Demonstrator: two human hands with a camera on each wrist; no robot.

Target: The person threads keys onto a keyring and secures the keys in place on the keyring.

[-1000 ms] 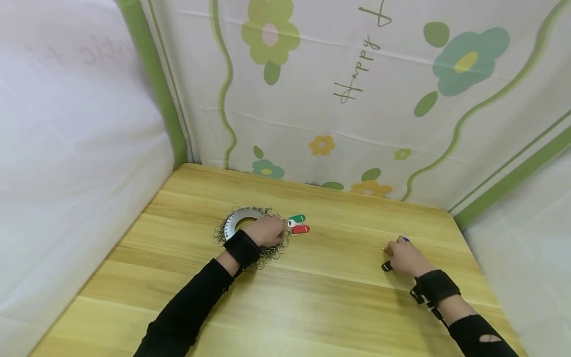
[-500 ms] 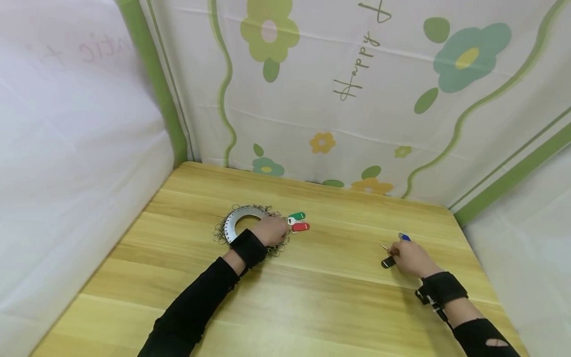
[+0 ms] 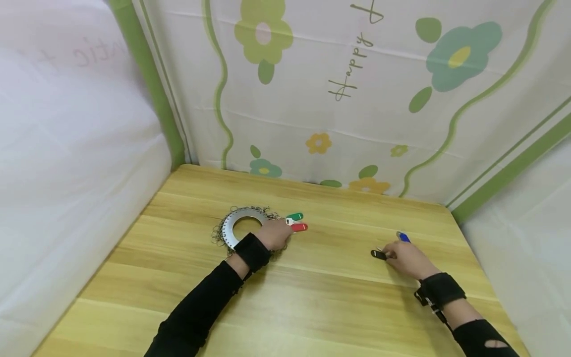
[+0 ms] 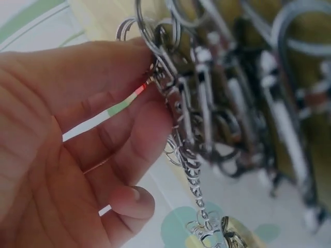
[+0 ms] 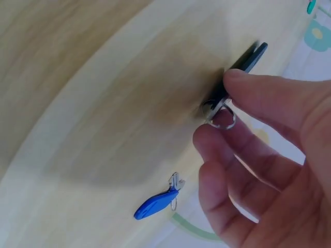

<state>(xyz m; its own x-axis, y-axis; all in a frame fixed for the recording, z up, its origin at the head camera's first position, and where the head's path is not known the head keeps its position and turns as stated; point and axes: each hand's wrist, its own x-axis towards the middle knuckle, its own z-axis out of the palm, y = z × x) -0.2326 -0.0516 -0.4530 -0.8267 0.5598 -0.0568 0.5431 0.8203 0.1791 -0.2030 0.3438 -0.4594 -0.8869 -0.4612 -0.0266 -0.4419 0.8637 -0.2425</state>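
In the head view, my left hand [image 3: 275, 234] is at the right side of a silver metal ring [image 3: 228, 231] hung round with small clasps and split rings. Its thumb and index finger pinch one of these metal clasps [image 4: 164, 67] in the left wrist view. A green key tag [image 3: 294, 216], a silver key [image 3: 289, 221] and a red key tag [image 3: 300, 227] lie just beyond those fingers. My right hand [image 3: 411, 259] pinches a black key tag [image 5: 254, 59] with a split ring [image 5: 230, 122]. Beside it on the table lies a blue key tag [image 5: 155, 204] with a key.
The wooden table [image 3: 312, 307] carries everything. Cloth walls stand around it: a plain white one [image 3: 80, 148] on the left, a flower-printed one [image 3: 312, 109] behind, another [image 3: 526, 223] on the right.
The black key tag has turned and shifted slightly left and away in my right hand. The blue tag, mostly hidden earlier, shows beyond that hand. My left hand has edged right along the ring.
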